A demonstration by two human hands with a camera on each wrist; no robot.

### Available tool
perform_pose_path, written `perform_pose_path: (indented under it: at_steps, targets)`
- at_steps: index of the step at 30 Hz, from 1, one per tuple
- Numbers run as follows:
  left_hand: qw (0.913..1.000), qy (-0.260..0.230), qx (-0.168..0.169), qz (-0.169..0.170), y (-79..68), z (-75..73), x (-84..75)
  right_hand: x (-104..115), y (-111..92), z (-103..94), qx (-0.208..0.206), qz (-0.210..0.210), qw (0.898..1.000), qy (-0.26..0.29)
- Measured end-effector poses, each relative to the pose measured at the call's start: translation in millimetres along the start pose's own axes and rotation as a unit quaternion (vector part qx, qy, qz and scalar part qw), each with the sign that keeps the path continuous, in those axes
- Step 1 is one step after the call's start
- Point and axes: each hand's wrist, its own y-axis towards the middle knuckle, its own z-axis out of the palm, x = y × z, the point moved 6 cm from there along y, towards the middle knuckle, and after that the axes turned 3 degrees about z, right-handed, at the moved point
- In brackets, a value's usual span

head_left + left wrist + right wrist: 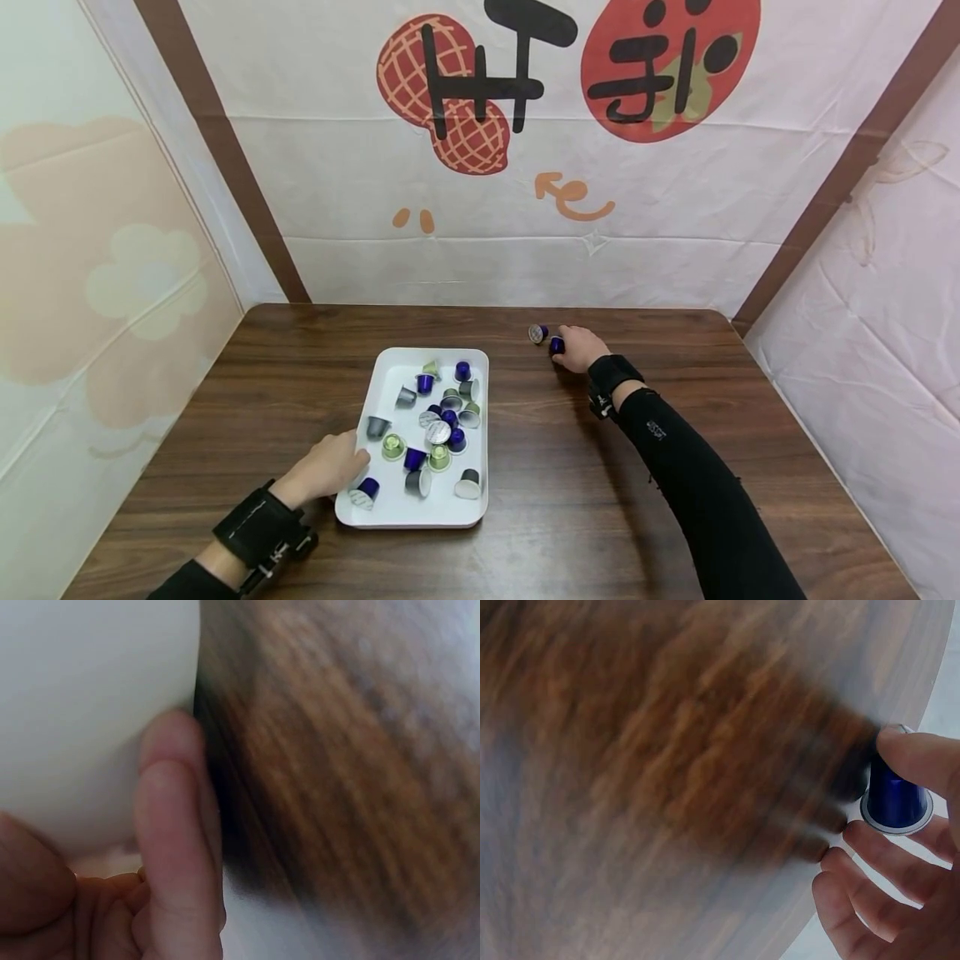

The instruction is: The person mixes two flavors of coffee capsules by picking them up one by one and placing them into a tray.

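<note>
At its left edge, the white tray is held by my left hand. The left wrist view has the fingers along the underside of the tray. Coffee capsules in blue, green and grey lie scattered in the tray, some upright and some on their sides. Toward the back of the table, my right hand pinches a blue coffee capsule between thumb and fingers. Just left of that hand, another coffee capsule lies on its side, its printed lid facing me.
The brown wooden table ends at a white printed cloth hanging behind it. Further cloth panels stand on the left and right sides.
</note>
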Motion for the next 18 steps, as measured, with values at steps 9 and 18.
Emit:
perform_pose_path:
  at_steps: [9,18]
  targets:
    - [1.0,0.007,0.002,-0.002,0.3,-0.1,-2.6,8.0,-12.0,-0.6,0.0,-0.021,1.0,0.005]
    - [0.9999,0.01,0.002,-0.008,-0.8,-0.6,-4.1,34.0,-42.2,-13.8,-0.012,-0.073,0.997,0.028]
